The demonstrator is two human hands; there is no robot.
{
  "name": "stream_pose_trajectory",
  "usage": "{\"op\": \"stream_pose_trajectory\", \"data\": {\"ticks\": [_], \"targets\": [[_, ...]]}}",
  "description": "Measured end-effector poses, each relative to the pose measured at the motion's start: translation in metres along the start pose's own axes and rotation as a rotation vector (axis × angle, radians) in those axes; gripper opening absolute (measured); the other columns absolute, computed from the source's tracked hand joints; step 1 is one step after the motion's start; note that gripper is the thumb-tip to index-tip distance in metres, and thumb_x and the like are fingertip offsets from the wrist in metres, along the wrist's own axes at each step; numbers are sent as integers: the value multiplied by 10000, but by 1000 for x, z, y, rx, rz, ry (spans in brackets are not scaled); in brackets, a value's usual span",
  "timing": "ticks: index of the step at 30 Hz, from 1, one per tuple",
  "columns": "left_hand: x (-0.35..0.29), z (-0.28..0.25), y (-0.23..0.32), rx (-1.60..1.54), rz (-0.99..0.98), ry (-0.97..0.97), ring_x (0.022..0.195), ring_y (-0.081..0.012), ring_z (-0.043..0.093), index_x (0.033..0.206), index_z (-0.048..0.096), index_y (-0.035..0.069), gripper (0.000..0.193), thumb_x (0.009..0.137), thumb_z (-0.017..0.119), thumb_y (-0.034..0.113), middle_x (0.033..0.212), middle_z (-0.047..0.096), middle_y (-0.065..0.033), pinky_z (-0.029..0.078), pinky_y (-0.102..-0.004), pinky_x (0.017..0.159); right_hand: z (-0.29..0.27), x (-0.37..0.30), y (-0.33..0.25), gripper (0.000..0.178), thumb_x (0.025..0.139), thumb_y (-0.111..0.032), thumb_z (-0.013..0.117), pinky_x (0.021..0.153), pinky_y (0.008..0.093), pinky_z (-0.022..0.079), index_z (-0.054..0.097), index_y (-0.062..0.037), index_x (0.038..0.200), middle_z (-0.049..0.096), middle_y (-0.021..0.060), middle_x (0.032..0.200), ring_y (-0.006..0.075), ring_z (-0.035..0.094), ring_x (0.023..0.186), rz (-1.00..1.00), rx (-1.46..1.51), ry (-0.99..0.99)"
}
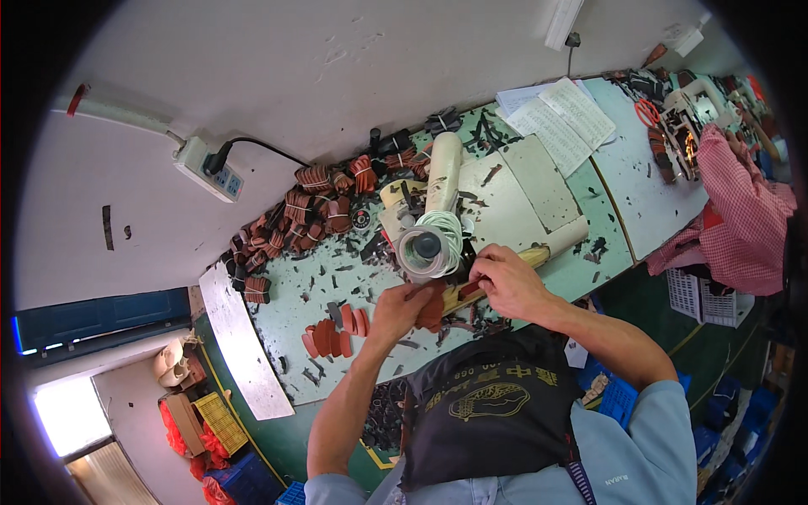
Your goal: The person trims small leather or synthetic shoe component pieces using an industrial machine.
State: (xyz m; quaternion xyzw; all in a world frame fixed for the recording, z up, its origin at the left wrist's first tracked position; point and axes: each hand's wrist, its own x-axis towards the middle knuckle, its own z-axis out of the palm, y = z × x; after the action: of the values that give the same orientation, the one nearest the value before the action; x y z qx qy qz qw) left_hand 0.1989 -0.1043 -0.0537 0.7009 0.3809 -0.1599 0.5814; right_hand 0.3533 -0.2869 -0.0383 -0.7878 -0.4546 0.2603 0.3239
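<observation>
My left hand (394, 313) is closed on a stack of reddish-brown leather-like pieces (432, 308), just left of the machine's front. Across from it, my right hand (508, 284) has its fingers bent in a pinch on the end of a reddish-brown strip (471, 290); the fingertips are partly hidden. Between and above the hands stands a cream machine (443, 181) with a round front (425, 252) and a coil of pale cord (454, 234) beside it. More curved reddish pieces (328, 337) lie in rows left of my left hand.
Bundled brown strips (299, 206) are heaped along the wall edge. Dark scraps litter the green tabletop (282, 307). Open notebooks (562, 122) lie at the back right. Another person in a checked red garment (724, 202) works at a machine on the right. Crates (220, 423) stand lower left.
</observation>
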Motion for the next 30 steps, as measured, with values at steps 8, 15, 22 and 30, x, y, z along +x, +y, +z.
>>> {"op": "stream_pose_trajectory", "data": {"ticks": [8, 15, 22, 30], "targets": [[-2, -9, -7, -175, 33, -77, 632, -97, 595, 1021, 678, -31, 322, 884, 646, 259, 791, 681, -64, 474, -257, 572, 2, 4, -8, 204, 734, -18, 604, 789, 420, 471, 604, -10, 938, 564, 140, 980, 327, 540, 931, 34, -260, -18], [11, 9, 1, 68, 142, 57, 642, -79, 584, 1033, 674, -30, 307, 893, 641, 240, 750, 657, -56, 460, -250, 555, 9, 6, -6, 184, 767, -5, 592, 785, 438, 455, 595, -34, 950, 587, 120, 893, 324, 562, 891, -87, -70, 106], [-5, -9, -13, -180, 34, -77, 619, -91, 585, 1022, 667, -31, 302, 904, 632, 245, 741, 659, -48, 465, -252, 554, -4, -4, -12, 233, 779, -19, 588, 799, 438, 462, 599, -31, 1011, 603, 137, 900, 331, 572, 892, 45, -129, 43], [-8, -22, -4, -412, 19, 123, 592, -93, 586, 948, 672, -37, 306, 911, 625, 263, 756, 664, -47, 460, -237, 542, -6, -6, 7, 209, 808, -10, 544, 794, 432, 464, 624, -40, 999, 616, 131, 926, 338, 564, 912, 59, -51, 32]]}}
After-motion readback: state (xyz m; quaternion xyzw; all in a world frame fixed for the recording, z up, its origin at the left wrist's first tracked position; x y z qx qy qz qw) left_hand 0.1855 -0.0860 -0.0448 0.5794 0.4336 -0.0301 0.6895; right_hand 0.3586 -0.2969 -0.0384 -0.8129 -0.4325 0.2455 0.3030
